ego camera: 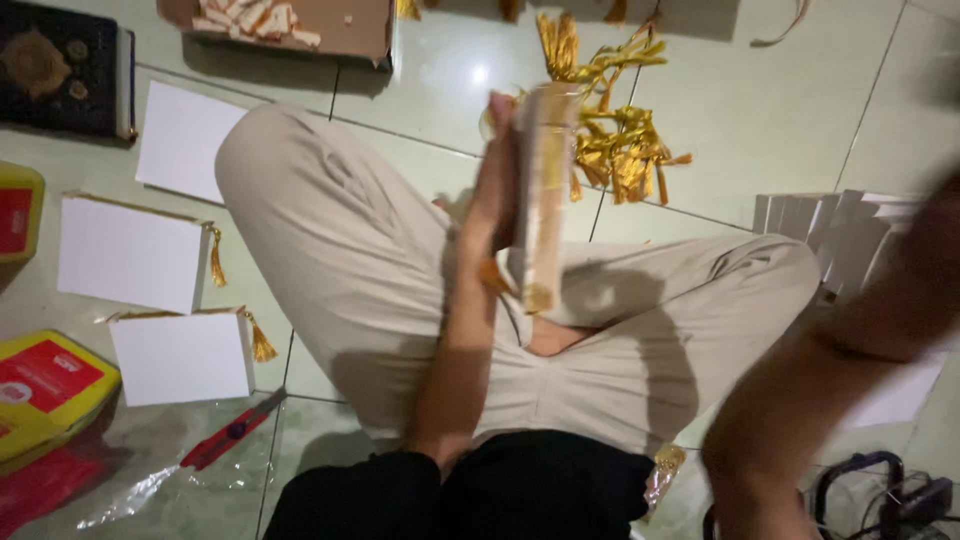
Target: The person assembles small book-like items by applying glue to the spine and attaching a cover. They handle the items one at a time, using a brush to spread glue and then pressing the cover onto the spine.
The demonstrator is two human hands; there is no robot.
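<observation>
Head view. The person sits cross-legged on a tiled floor [760, 110] in beige trousers. The left hand [492, 205] is raised over the lap, fingers flat along a book [545, 195] held upright, edge-on to the camera, wrapped in clear film with gold trim; the hand grasps it from the left side. The right hand [945, 230] is blurred at the right frame edge, above a stack of white books [825, 235]; whether it is clenched or released, I cannot tell.

Containers: a cardboard box [340, 25] at the top edge holds pale pieces, too small to make out. At the left edge lie yellow and red packs [45, 385]; two show clearly, and a third red one at the bottom corner is partly cut off. Their contents do not show.

Counts: three white books lie flat on the floor left of the knee, the upper one [180, 140] plain, the middle one [130, 255] and lower one [180, 358] each with a gold tassel. One dark ornate book [60, 65] is in the top left corner. One heap of gold tassels [615, 130] lies behind the held book. One red cutter [232, 432] rests on clear film [150, 490] near the lower white book.
</observation>
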